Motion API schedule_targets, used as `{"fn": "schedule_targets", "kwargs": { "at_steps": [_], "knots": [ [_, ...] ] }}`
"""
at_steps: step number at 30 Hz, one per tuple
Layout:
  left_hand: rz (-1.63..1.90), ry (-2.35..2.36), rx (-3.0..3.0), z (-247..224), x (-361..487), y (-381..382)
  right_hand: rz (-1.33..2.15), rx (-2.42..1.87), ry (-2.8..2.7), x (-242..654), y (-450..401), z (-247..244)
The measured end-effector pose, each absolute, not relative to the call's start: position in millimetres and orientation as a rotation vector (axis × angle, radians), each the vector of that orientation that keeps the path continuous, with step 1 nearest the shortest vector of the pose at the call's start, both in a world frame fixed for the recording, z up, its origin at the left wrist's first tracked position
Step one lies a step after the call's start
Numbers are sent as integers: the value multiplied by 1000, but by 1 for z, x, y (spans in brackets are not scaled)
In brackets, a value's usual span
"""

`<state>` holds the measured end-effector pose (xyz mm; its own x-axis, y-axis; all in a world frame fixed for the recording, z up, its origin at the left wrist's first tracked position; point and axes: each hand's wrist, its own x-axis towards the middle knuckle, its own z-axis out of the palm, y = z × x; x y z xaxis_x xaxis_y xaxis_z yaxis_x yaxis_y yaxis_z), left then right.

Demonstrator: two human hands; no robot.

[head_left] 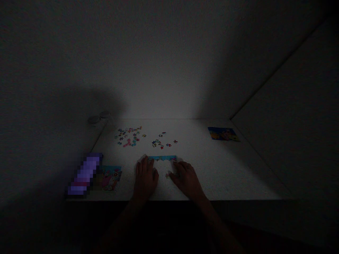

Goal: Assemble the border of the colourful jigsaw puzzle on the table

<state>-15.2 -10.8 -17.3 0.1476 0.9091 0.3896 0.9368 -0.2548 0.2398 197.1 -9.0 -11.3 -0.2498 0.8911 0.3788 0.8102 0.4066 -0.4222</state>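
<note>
A joined strip of jigsaw puzzle [162, 157], mostly light blue along its top, lies on the white table in front of me. My left hand [145, 179] rests flat at the strip's left end, fingers stretched forward and thumb apart. At the right end is my right hand [186, 177], its fingers reaching to the strip's edge and spread from the thumb. A small loose puzzle piece [167, 175] lies beside the right thumb tip; whether they touch is hard to make out. The scene is very dim.
Many loose puzzle pieces [129, 135] are scattered at the back left, with a smaller group [158, 143] behind the strip. A picture card [112, 178] and a blurred purple-lit object [85, 174] lie front left. Another picture [224, 134] sits back right. Walls border the table.
</note>
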Motion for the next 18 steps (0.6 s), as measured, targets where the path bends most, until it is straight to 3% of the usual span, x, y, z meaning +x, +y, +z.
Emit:
{"fn": "schedule_targets", "kwargs": {
  "at_steps": [18],
  "knots": [
    [-709,-1889,-2318,-19,-15,-10,181,-1417,-2092,197,-8,-14]
  ]
}}
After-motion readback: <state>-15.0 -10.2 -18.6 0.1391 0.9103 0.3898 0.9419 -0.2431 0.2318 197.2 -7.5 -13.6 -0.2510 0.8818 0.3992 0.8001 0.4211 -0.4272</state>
